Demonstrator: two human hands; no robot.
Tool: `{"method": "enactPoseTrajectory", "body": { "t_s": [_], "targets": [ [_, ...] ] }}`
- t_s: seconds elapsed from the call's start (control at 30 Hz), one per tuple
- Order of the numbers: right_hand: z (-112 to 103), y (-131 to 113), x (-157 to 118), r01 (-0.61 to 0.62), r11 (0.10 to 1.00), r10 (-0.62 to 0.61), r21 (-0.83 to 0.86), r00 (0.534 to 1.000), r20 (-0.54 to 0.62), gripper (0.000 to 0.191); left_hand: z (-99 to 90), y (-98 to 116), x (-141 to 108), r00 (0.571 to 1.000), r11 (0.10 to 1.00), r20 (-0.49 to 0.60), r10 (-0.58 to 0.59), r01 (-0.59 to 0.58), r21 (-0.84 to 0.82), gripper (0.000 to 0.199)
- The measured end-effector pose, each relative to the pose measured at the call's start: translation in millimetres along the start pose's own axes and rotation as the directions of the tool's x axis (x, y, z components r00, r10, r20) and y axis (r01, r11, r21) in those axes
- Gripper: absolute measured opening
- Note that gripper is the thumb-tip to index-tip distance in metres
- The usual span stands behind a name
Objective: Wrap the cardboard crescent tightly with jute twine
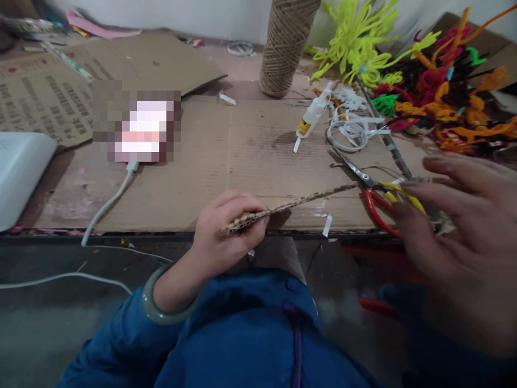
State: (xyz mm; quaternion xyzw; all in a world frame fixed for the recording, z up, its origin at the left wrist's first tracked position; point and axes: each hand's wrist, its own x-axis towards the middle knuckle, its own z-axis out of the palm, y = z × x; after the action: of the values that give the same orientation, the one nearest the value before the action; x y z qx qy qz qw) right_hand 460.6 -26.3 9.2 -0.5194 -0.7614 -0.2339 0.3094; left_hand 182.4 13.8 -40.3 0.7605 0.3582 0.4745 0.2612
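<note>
My left hand [228,226] is closed around one end of a long, thin brown piece [299,202]. It looks like corrugated cardboard seen edge-on, slanting up to the right above the table edge. At the right, my right hand [464,237] is slightly blurred, its fingers stretched and apart with nothing visible in them. Just beside its thumb and fingertips lie scissors [365,178] with red and yellow handles; the hand partly covers the handles, and touching cannot be made out. A grey-green bangle [155,302] circles my left wrist.
A cardboard sheet [242,161] covers the tabletop. On it are a glue bottle [309,116], a white strip coil [347,134] and a charging phone [141,132]. Behind stand a twine cone [286,48] and bright fuzzy stems [440,91]. A white box [24,172] sits left.
</note>
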Motion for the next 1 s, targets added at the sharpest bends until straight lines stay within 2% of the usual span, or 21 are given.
{"method": "enactPoseTrajectory", "body": {
  "t_s": [0.03,0.1,0.23,0.37,0.5,0.67,0.8,1.0],
  "targets": [
    [-0.6,-9.2,4.9,0.073,0.996,-0.073,0.042,0.997,-0.008,0.019,0.0,-0.1,-0.2,1.000,1.000,0.001,0.003,-0.003,0.003,0.007],
    [0.6,-25.4,13.9,0.137,0.985,-0.142,0.100,0.989,0.042,0.023,-0.3,-0.4,-0.5,1.000,1.000,0.003,0.010,-0.010,0.008,0.007],
    [9.5,-46.0,25.3,0.201,0.970,-0.220,0.134,0.963,0.154,0.013,-1.4,-1.2,-0.1,0.999,0.999,0.010,0.050,-0.050,-0.005,0.006],
    [20.2,-56.5,26.0,0.266,0.944,-0.300,0.197,0.939,0.166,0.018,-2.2,-1.9,0.1,0.996,0.996,0.015,0.086,-0.085,-0.038,0.007],
    [27.4,-67.3,23.4,0.261,0.945,-0.295,0.195,0.940,0.172,0.018,-2.0,-2.8,-1.7,0.995,0.995,0.024,0.097,-0.096,-0.041,0.008],
    [29.5,-78.7,26.5,0.281,0.949,-0.298,0.141,0.947,0.118,0.013,-1.5,-4.3,-4.7,0.994,0.994,0.034,0.106,-0.105,-0.037,0.009],
    [31.4,-82.7,30.8,0.277,0.946,-0.298,0.169,0.947,0.116,0.006,-1.7,-5.4,-6.1,0.992,0.992,0.038,0.123,-0.122,-0.024,0.010],
    [34.1,-84.9,31.5,0.280,0.948,-0.299,0.155,0.947,0.118,0.008,-2.0,-5.5,-8.3,0.993,0.994,0.052,0.105,-0.104,-0.026,0.010]
  ]
}}
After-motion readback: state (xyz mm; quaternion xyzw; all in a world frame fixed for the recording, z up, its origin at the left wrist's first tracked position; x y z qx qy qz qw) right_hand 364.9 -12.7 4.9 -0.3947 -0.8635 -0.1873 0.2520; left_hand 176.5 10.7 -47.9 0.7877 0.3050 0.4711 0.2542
